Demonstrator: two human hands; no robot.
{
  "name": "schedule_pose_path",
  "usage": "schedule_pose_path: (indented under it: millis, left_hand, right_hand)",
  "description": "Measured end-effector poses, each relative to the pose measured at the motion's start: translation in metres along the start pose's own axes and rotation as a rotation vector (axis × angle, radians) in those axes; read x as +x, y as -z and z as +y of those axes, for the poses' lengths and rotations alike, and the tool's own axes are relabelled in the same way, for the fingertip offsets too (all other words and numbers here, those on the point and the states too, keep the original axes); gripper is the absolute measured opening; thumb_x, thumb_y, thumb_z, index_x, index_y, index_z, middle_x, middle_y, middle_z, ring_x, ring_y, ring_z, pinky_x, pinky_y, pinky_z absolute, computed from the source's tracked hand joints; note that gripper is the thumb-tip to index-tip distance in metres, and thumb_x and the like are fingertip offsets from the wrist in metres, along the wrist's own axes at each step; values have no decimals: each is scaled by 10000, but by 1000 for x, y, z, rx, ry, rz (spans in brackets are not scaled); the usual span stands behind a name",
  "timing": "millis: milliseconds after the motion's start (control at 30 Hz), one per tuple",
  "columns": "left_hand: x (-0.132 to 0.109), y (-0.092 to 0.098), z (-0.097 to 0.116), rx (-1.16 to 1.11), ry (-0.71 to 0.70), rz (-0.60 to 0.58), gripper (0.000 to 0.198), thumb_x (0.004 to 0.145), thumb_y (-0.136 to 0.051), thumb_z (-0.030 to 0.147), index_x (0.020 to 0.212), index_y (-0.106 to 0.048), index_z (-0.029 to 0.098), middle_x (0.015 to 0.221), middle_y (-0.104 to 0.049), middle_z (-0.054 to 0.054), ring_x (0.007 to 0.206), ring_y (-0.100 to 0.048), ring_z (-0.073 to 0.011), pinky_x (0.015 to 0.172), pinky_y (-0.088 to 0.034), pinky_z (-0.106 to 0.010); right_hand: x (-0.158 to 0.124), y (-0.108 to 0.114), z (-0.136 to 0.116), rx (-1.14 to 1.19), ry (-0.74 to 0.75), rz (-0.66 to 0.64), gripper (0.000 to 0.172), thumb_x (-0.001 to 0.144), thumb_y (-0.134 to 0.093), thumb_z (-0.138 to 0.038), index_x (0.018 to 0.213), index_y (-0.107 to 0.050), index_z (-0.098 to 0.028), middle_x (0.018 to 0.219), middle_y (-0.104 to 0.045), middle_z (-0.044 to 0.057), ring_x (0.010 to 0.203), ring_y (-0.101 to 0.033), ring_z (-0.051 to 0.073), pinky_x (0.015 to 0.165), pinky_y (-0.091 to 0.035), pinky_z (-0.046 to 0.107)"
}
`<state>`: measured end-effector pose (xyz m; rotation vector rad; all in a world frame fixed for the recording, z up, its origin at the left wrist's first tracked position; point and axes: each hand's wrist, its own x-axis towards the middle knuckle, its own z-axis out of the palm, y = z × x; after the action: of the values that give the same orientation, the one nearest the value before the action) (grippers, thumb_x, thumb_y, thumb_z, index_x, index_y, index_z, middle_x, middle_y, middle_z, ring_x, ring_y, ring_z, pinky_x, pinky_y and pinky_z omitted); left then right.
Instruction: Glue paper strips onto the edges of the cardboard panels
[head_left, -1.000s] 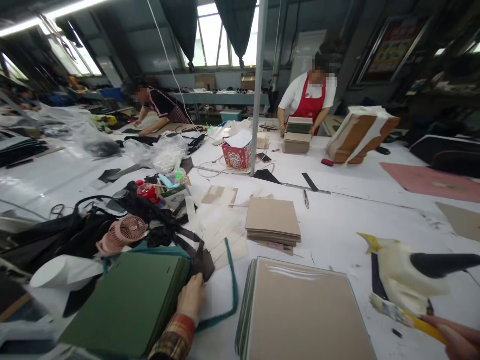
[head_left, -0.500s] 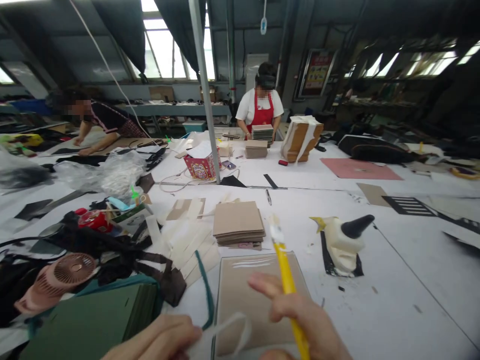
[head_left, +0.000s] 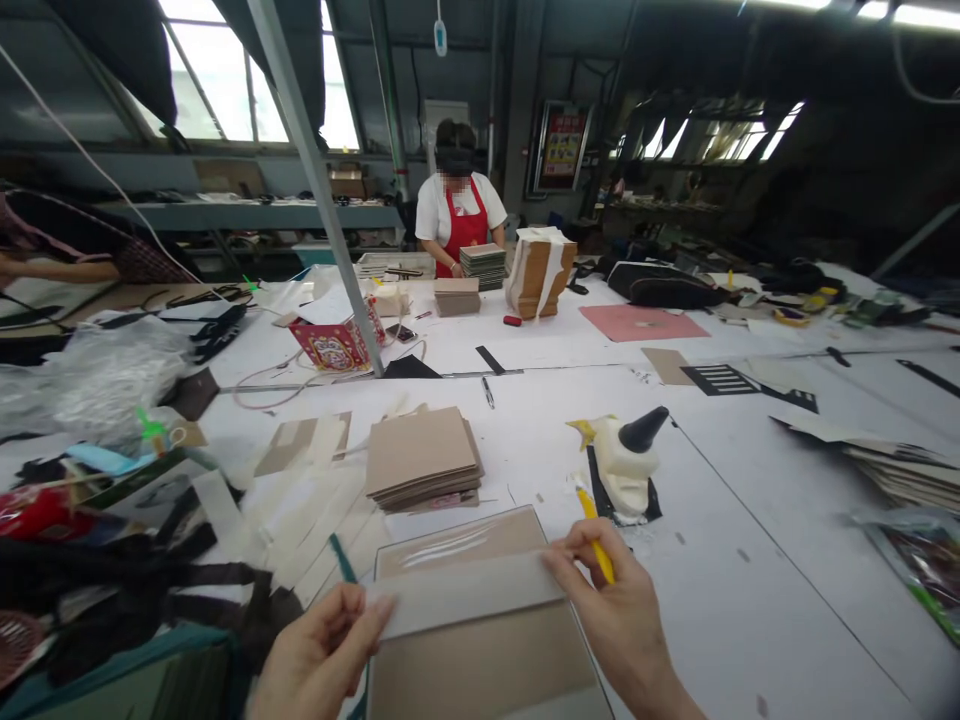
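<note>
A pale strip point(head_left: 465, 597) is stretched crosswise over a brown board point(head_left: 472, 660) with a clear, glossy cover and dark edges. My left hand point(head_left: 319, 650) pinches the strip's left end between thumb and fingers. At the other end, my right hand point(head_left: 611, 610) pinches the strip and also keeps a yellow-handled brush point(head_left: 589, 508) tucked in its fingers. The brush tip points away from me, towards a cream-coloured container point(head_left: 626, 475) with a black cone-shaped top. Whether the strip's middle touches the board, I cannot tell.
Behind the board stands a stack of brown boards point(head_left: 424, 450). Loose pale strips point(head_left: 315, 520) lie to its left, and a pen point(head_left: 487, 392) lies beyond. Dark cloth and clutter fill the left side. Across the table a person in a red apron point(head_left: 461, 225) handles a stack of boards.
The view has turned to the right. My hands have come up over the board, and the strip that hung loosely curled is now pulled flat between them. The brush has moved right with my right hand.
</note>
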<state>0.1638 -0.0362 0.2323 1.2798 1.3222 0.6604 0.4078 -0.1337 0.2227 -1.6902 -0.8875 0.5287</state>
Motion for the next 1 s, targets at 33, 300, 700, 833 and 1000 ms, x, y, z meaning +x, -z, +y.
schedule_pose_path:
  millis: [33, 300, 700, 833, 1000]
  left_hand:
    - [10, -1, -4, 46, -27, -13, 439, 675, -623, 603, 616, -495, 188, 511, -451, 70, 447, -337, -57, 416, -263, -170]
    - [56, 6, -42, 531, -153, 41, 457, 733, -491, 663, 672, -558, 215, 596, -572, 39, 609, -538, -144, 594, -399, -222]
    - [58, 4, -46, 594, -101, 108, 511, 710, -462, 712, 595, -533, 220, 505, -523, 47, 535, -512, -143, 538, -377, -227]
    - [59, 4, -47, 572, -69, 97, 512, 715, -456, 716, 606, -509, 218, 526, -516, 49, 558, -499, -145, 563, -358, -240]
    - [61, 2, -51, 549, -61, 102, 483, 723, -489, 687, 622, -493, 215, 519, -490, 59, 551, -486, -136, 575, -347, -248]
  right_hand:
    - [7, -5, 5, -41, 31, 45, 181, 796, -616, -344, 793, -478, -227, 735, -576, -21, 734, -558, 155, 694, -430, 257]
    - [43, -37, 31, -318, 169, 49, 92, 792, -563, -236, 762, -477, -222, 705, -536, -32, 697, -527, 156, 658, -401, 255]
    - [48, -45, 44, -453, 219, 31, 128, 828, -550, -243, 770, -437, -225, 751, -531, -1, 728, -490, 183, 684, -385, 302]
    - [48, -46, 43, -449, 212, 22, 110, 840, -531, -243, 783, -439, -224, 758, -528, 1, 746, -504, 185, 676, -389, 295]
    - [51, -50, 45, -447, 218, 45, 93, 835, -525, -276, 801, -459, -220, 738, -537, 0, 705, -523, 175, 649, -406, 284]
